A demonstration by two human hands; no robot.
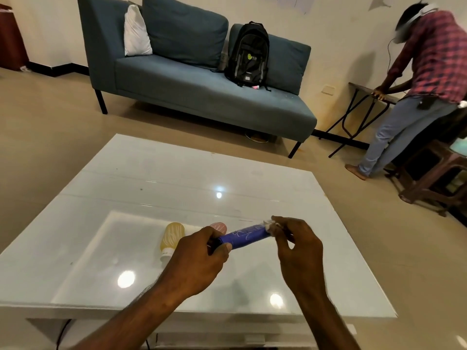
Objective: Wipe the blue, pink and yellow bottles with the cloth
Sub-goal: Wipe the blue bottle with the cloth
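Observation:
The blue bottle [243,236] is held lying sideways above the glossy white table [177,178]. My left hand [199,256] grips its near end. My right hand [298,251] pinches a small white cloth [271,226] against the bottle's far end. The yellow bottle [171,239] lies on the table to the left of my left hand, its white cap toward me. Behind my left hand lies the pink bottle [218,226], mostly hidden, with only its rounded end showing.
A blue sofa [202,92] with cushions and a black backpack [247,54] stands beyond the table. At the right, a person in a checked shirt [429,72] leans on a small folding table [364,97]. Wooden stools [434,178] stand at the far right.

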